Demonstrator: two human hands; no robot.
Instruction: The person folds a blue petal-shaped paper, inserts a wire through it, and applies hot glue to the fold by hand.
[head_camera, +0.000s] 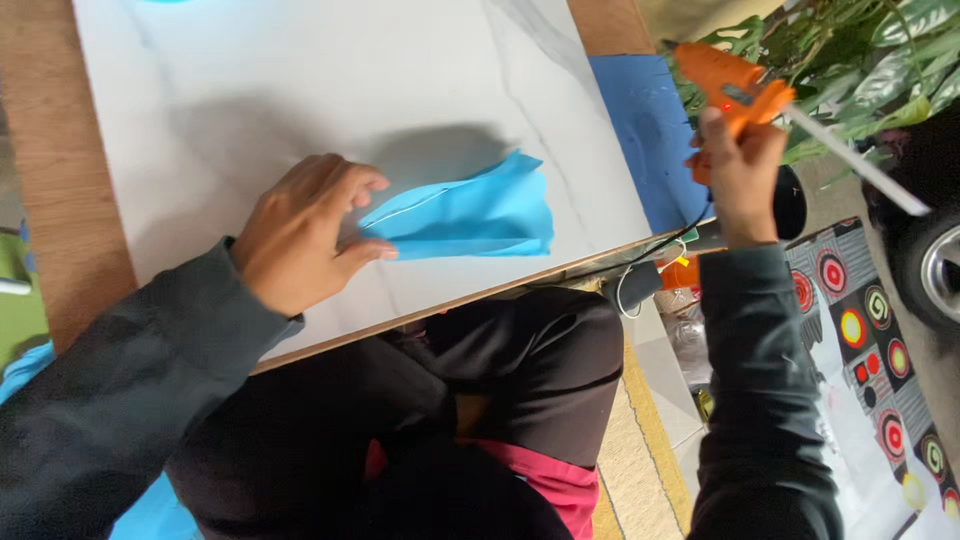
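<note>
hands: 2, left hand (300, 235) at 9 o'clock of the folded paper, right hand (740, 165) at 3 o'clock of the table
glue guns: 1, orange glue gun (735, 85), in the right hand
glue sticks: 1, white glue stick (860, 165), pokes out of the gun toward 4 o'clock
folded paper pieces: 1, light blue folded paper (470, 212), mid table
foam sheets: 1, darker blue foam sheet (645, 130), table's 3 o'clock edge
tables: 1, white marbled table (300, 90)
patterned mats: 1, circle-print mat (880, 350), 4 o'clock on the floor
cords: 1, black cord (670, 238)
plants: 1, leafy plant (870, 60), 1 o'clock
</note>
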